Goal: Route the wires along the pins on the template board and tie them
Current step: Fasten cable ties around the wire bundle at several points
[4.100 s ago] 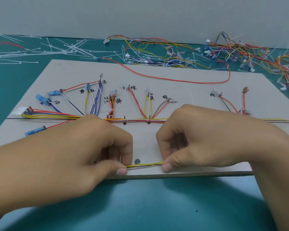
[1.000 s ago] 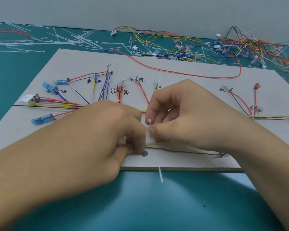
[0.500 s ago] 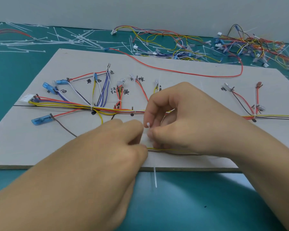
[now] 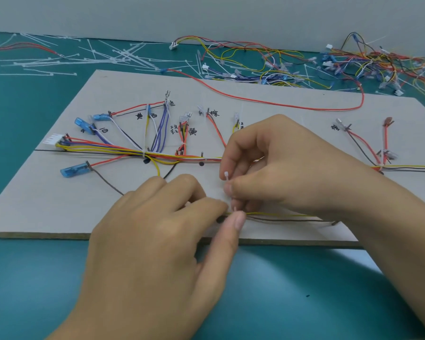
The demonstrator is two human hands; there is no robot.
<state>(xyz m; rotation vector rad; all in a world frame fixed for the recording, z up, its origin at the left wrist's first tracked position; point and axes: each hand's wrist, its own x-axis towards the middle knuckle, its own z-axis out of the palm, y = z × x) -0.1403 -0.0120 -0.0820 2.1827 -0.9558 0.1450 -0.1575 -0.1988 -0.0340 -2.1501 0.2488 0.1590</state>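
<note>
My right hand (image 4: 275,173) pinching a white tie (image 4: 226,176) upright, my left hand (image 4: 157,229) pinching the yellow and brown wires (image 4: 280,215) just below it, board (image 4: 47,204) under both hands.

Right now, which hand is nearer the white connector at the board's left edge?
Left. The left hand sits right of the connector, toward the front edge of the board, pinching the wires. The right hand, pinching a tie, is farther right, near mid-board.

Routed wires (image 4: 103,148) crowd far left, bare board (image 4: 42,204) near left, loose harnesses (image 4: 353,65) behind.
</note>
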